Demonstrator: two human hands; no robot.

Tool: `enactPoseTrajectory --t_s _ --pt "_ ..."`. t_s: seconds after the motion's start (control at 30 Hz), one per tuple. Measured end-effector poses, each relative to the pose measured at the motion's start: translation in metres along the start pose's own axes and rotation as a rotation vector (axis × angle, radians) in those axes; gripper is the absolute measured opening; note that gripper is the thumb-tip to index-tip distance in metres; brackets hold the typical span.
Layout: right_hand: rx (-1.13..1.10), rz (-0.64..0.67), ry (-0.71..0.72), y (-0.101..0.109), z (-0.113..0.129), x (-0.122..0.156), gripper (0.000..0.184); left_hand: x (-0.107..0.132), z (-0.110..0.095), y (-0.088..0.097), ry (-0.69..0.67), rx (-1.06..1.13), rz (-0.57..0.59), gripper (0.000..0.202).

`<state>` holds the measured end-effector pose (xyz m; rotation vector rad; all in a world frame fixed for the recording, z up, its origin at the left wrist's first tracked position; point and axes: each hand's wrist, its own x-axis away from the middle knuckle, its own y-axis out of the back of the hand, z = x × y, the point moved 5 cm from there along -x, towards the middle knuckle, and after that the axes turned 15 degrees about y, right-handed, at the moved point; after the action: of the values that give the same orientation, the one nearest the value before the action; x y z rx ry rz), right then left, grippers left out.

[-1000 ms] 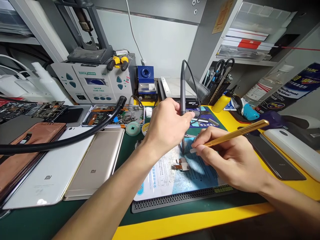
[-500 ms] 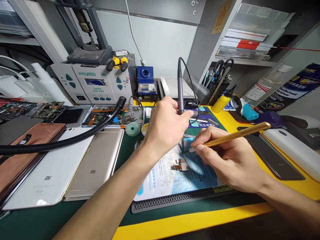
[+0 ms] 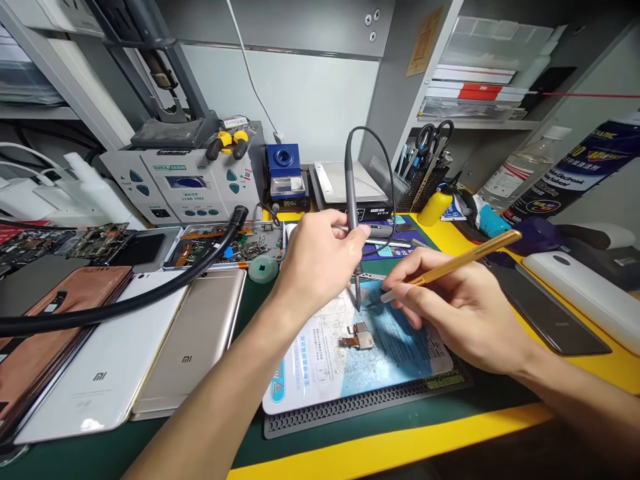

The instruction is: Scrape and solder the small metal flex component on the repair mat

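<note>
My left hand [image 3: 323, 257] is closed around the grip of a soldering iron [image 3: 352, 193]. The iron stands nearly upright, its dark tip low over a printed sheet [image 3: 320, 380]; I cannot tell whether it touches. In my right hand [image 3: 450, 300] is a slim gold-handled tool [image 3: 465, 257], pinched like a pen. A pale collar and a thin dark point show at its lower end, just right of the iron's tip. A small metal camera module [image 3: 365, 339] with a copper-coloured flex cable lies on the sheet, nearer to me than both tips.
Several phones, including a gold one [image 3: 193, 340], lie at left under a black hose [image 3: 150, 293]. Behind them are a tray of circuit parts [image 3: 260, 237] and a hot-air station [image 3: 185, 180]. A yellow bottle [image 3: 435, 205] and a dark phone [image 3: 555, 313] are at right.
The view has shifted slightly. Relative to the camera module, the iron's tip has moved a little left. Both hands keep their tools, and the module lies in the same spot on the sheet.
</note>
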<state>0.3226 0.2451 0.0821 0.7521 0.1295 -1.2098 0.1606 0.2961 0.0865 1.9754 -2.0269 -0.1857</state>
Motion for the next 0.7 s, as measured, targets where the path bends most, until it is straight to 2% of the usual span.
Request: enactPoseTrajectory --t_s 0.13,0.23,0.4,0.53,0.7 --pt "-0.063 -0.002 -0.053 -0.001 -0.001 0.0 0.018 -0.001 0.0 -0.001 0.031 0.013 0.024 0.014" --pt "-0.155 -0.028 -0.145 -0.001 -0.003 -0.001 0.021 -0.002 0.001 -0.001 0.054 0.023 0.018 0.01" --pt "-0.278 -0.033 -0.239 -0.002 -0.008 -0.001 0.016 -0.003 0.001 0.0 0.058 0.031 0.039 0.013" --pt "-0.269 -0.012 -0.25 -0.003 -0.011 0.001 0.009 -0.004 0.004 0.0 0.055 0.044 0.061 0.01" --pt "-0.203 0.02 -0.251 -0.004 -0.011 0.0 0.008 -0.005 0.007 -0.002 0.059 0.055 0.09 0.013"
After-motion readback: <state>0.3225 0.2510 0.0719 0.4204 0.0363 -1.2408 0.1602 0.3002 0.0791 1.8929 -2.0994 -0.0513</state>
